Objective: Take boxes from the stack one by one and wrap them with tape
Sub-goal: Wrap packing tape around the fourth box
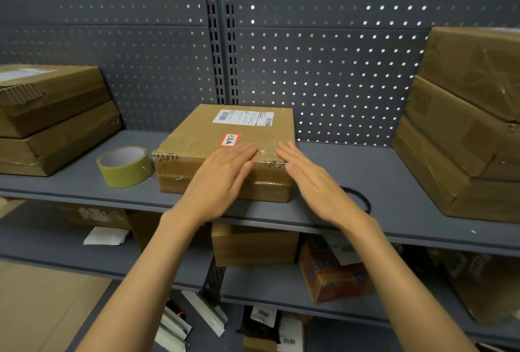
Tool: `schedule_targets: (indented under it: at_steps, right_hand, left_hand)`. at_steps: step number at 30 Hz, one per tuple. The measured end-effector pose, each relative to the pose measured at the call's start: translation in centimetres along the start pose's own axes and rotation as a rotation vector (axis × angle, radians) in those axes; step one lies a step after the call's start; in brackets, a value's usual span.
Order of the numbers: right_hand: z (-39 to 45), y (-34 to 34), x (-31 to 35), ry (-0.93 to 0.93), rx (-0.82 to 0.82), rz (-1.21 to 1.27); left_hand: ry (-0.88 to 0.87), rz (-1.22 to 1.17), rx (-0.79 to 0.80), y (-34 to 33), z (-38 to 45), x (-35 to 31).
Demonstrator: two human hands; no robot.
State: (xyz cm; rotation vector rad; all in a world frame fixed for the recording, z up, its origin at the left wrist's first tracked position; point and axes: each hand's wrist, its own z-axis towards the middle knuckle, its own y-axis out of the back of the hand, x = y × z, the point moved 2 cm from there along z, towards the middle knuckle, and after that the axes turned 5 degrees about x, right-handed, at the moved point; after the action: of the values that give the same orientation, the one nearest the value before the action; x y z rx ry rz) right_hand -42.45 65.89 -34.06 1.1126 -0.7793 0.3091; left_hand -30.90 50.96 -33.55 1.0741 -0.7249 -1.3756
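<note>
A flat cardboard box (213, 140) with a white shipping label and a red-edged sticker lies in the middle of the grey shelf (365, 165). Clear tape crosses its near edge and front face. My left hand (222, 180) lies flat with straight fingers over the box's near top edge. My right hand (309, 180) lies flat beside it, fingers reaching onto the taped near right corner. A roll of yellowish tape (125, 165) stands on the shelf just left of the box. Neither hand holds anything.
Two stacked cardboard boxes (53, 118) sit at the shelf's left end, and a taller stack of three boxes (464, 132) at its right. A dark loop (363, 199) lies behind my right wrist. Pegboard backs the shelf. Lower shelves hold more boxes and papers.
</note>
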Motion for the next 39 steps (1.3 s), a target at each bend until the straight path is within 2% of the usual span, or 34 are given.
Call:
schedule_targets:
  at_steps: [3, 5, 8, 10, 12, 14, 19, 23, 31, 39]
  right_hand:
    - [0.2, 0.3, -0.1, -0.044, -0.069, 0.187]
    - [0.2, 0.2, 0.2, -0.09, -0.164, 0.299]
    - [0.1, -0.4, 1.1, -0.15, -0.3, 0.352]
    - [0.2, -1.1, 1.5, -0.18, -0.365, 0.35]
    - [0.7, -2.2, 1.7, -0.218, -0.386, 0.353]
    - [1.3, -3.2, 1.8, -0.258, -0.402, 0.36]
    - [2.6, -4.9, 2.3, -0.32, -0.607, 0.557]
    - [3.2, -5.4, 2.5, -0.359, -0.727, 0.671]
    - [3.4, -5.5, 2.0, -0.45, -0.806, 0.767]
    - [4.0, -6.1, 1.7, -0.479, -0.867, 0.788]
  left_hand:
    - [0.03, -0.072, 0.007, 0.4, -0.1, 0.3]
    - [0.075, -0.199, -0.056, 0.9, -0.2, 0.3]
    - [0.19, -0.22, -0.284, 1.9, -0.7, 2.0]
    - [0.374, -0.232, -0.421, 2.5, -1.4, 4.2]
    - [0.579, -0.368, -0.478, 2.7, -2.3, 6.3]
    - [0.712, -0.552, -0.493, 2.3, -2.9, 7.6]
    - [0.859, -0.953, -0.521, 1.0, -2.3, 8.5]
    - [0.909, -1.107, -0.583, 0.8, -1.7, 8.9]
    - [0.866, -1.023, -0.609, 0.3, -1.8, 9.4]
    - [0.851, -1.063, -0.604, 0.5, -1.9, 8.6]
